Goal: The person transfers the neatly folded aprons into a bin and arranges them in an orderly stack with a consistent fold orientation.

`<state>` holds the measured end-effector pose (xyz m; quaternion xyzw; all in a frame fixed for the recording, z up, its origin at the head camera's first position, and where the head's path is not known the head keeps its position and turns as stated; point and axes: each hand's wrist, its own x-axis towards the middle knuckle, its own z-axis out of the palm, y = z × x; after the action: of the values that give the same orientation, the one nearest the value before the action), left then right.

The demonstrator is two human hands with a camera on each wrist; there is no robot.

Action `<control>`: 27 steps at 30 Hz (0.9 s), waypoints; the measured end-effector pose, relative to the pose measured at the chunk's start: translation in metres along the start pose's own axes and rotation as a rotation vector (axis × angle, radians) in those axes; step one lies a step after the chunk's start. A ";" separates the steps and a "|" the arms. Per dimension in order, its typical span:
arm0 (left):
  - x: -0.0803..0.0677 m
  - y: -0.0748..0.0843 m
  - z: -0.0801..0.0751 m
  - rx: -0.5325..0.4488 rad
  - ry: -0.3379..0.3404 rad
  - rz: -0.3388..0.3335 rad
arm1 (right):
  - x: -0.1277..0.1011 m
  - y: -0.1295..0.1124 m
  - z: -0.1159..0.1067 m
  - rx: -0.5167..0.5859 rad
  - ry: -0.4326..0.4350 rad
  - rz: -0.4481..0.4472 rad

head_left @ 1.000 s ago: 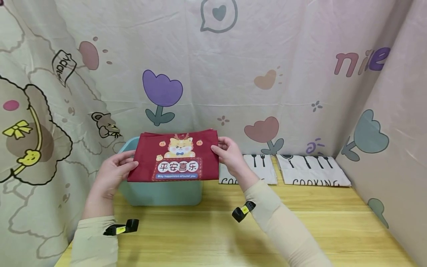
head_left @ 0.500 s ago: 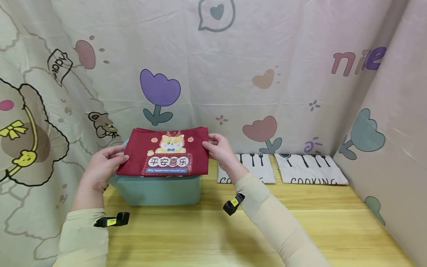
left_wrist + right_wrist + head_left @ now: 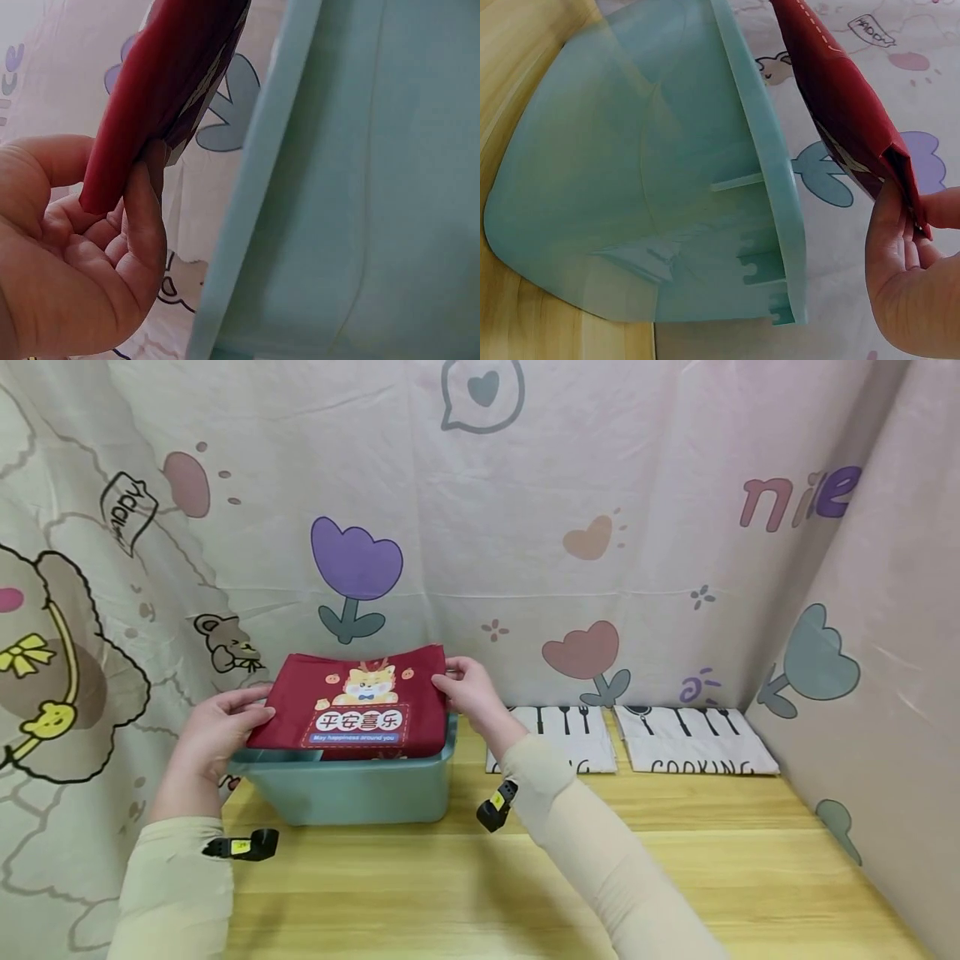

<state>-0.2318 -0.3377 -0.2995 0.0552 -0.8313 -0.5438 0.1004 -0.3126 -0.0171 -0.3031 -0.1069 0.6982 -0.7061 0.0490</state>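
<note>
Holding a folded red cloth (image 3: 352,714) by its two short edges, the left hand (image 3: 213,735) and the right hand (image 3: 468,687) keep it level just above the open top of a pale green plastic bin (image 3: 352,789). The left wrist view shows the left hand's thumb and curled fingers (image 3: 142,217) pinching the thick folded edge of the cloth (image 3: 161,82) beside the bin's wall (image 3: 352,187). The right wrist view shows the right hand (image 3: 911,289) clamping the opposite corner of the cloth (image 3: 847,105) between thumb and fingers, clear of the bin's rim (image 3: 769,157). The cloth's printed face, a cartoon animal above a label, points up. The bin stands on a wooden tabletop (image 3: 525,877); to its right, near the patterned curtain (image 3: 600,485), lie two folded white cloths (image 3: 693,742) printed with cutlery.
</note>
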 end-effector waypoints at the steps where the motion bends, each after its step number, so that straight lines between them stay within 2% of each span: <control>1: 0.001 -0.001 0.000 0.007 0.001 -0.007 | 0.001 0.001 0.001 -0.006 -0.002 0.003; 6: 0.004 -0.004 -0.002 0.070 0.008 -0.026 | 0.006 0.005 0.004 -0.036 -0.011 0.005; 13: 0.008 -0.003 0.002 0.229 0.048 -0.047 | 0.010 0.007 0.007 -0.102 0.001 0.017; 21: 0.013 -0.002 0.005 0.234 0.036 -0.088 | 0.014 0.007 0.010 -0.195 0.030 0.028; 23: 0.013 -0.003 0.005 0.259 0.025 -0.081 | 0.014 0.008 0.010 -0.283 0.032 0.013; 27: 0.009 -0.002 0.003 0.404 0.015 -0.009 | 0.012 0.009 0.007 -0.614 0.062 -0.095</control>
<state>-0.2412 -0.3377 -0.3020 0.0823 -0.9225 -0.3660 0.0912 -0.3230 -0.0267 -0.3110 -0.1278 0.8743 -0.4664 -0.0401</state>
